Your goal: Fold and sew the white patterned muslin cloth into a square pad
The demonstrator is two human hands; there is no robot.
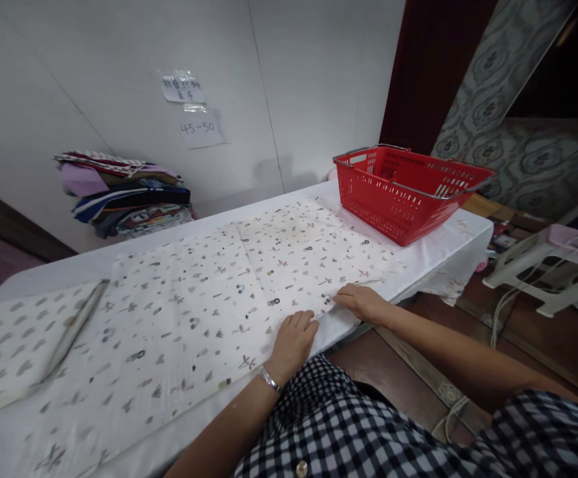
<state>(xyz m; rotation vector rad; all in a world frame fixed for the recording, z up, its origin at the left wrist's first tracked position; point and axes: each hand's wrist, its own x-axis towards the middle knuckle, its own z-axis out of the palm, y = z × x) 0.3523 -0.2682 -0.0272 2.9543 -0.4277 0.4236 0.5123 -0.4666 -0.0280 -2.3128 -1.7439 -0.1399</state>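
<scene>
Printed cloth (209, 292) flat on worktop (442, 249), red basket (383, 199) at its 2 o'clock. Probably light, limp; hold by near edge. Left hand (294, 338), right hand (363, 302) touch that edge; can't tell if either grip is pinching.

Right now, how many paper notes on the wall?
2: the upper note, with dark handwriting, and the lower note, reading 45-50, just below it. Any behind the fabric stack would be hidden.

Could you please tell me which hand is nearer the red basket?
Right. The right hand is at the printed cloth, in front and left of the red basket; the left hand is farther left.
</scene>
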